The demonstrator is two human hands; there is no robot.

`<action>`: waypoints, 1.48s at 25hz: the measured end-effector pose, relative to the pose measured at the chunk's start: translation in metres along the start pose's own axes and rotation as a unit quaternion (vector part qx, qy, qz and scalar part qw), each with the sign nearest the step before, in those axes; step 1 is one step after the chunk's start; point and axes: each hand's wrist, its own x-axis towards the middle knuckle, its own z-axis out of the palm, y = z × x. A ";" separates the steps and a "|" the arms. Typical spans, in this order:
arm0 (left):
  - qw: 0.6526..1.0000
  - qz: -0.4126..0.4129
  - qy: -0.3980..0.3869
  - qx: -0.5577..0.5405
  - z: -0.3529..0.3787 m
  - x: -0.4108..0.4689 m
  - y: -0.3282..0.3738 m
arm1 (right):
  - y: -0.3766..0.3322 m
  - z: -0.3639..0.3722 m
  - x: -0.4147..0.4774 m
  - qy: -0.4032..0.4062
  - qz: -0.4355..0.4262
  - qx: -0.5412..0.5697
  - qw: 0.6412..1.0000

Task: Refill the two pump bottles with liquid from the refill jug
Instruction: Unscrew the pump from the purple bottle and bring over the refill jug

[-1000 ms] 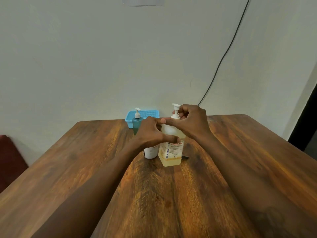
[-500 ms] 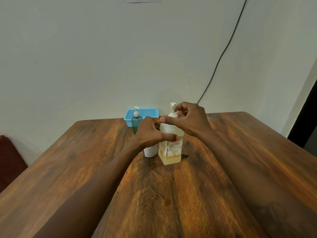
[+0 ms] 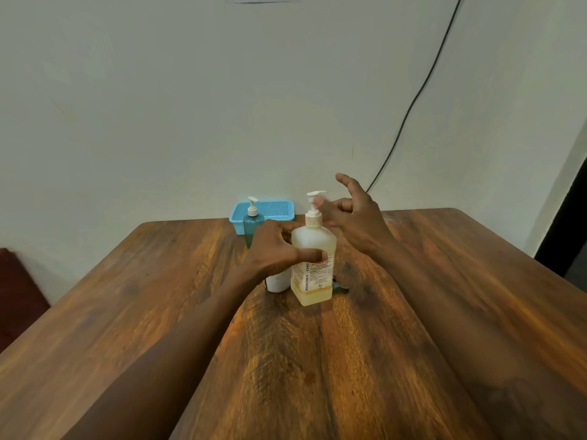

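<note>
The tabletop (image 3: 476,312) runs broad and bare from the near edge out to both side edges. Everything on it is bunched toward the middle of the far edge.

The clear bottle (image 3: 313,239), low on yellowish liquid, stands upright there. The left grip (image 3: 276,249) wraps its body, with the thumb across the label and the fingers round the back. The right grip (image 3: 355,214) is loose and holds nothing. Its fingers are spread beside the pump (image 3: 314,204), which sits on the neck. Blur hides whether a fingertip touches it.

A white container (image 3: 278,282) stands just left of the clear bottle. It is half hidden behind the left grip, and I cannot tell whether it is the jug. The teal bottle (image 3: 253,222) stands behind that, just in front of the blue basket (image 3: 273,208) at the far edge. A small dark thing (image 3: 342,289) lies by the clear bottle's base on the right.

Likely risks:
- The pump looks screwed on. If the left grip slackens while the pump is twisted, the bottle could spin or tip.
- The white container is so close that the left knuckles could knock it over.
- A lifted pump tube would probably drip on the wood.

There is little room on the left of the cluster. The right side and the near half give room to set the pump down.
</note>
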 end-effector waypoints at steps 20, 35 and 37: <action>1.000 0.013 0.014 0.011 0.010 0.003 -0.005 | 0.014 0.011 -0.001 0.010 -0.025 -0.051 0.998; 0.999 0.018 0.019 0.025 0.017 0.003 -0.013 | 0.010 0.015 -0.006 0.057 -0.024 0.011 0.998; 0.999 0.021 0.022 0.024 0.019 0.002 -0.014 | 0.010 0.014 -0.004 0.032 -0.006 0.051 0.998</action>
